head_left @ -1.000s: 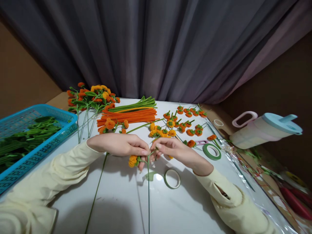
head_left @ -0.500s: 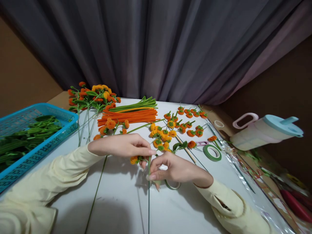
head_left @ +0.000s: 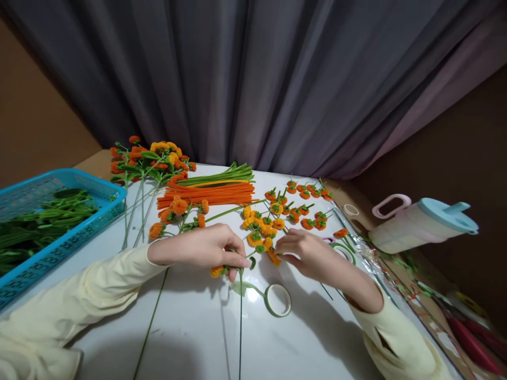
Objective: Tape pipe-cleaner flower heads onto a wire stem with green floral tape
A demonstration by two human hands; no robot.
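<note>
Stem [head_left: 240, 332], upright over the table [head_left: 190, 322], is clamped between the left hand's [head_left: 209, 247] thumb and fingers. The right hand [head_left: 312, 256] is at the yellow flowers [head_left: 254, 240]; cannot tell whether it grips one. Pulling one out could tangle its crowded neighbours; a low wrist could drag the tape [head_left: 268, 303].

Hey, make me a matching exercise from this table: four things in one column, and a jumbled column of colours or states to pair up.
1. Basket
2. Cup
3. Left hand
4. Curtain

A. Gripping a green stem
B. Dark, hanging in folds
C. Light blue lid
D. Blue, holding green leaves

Pairs: 1-D, 2-C, 3-A, 4-B
</note>
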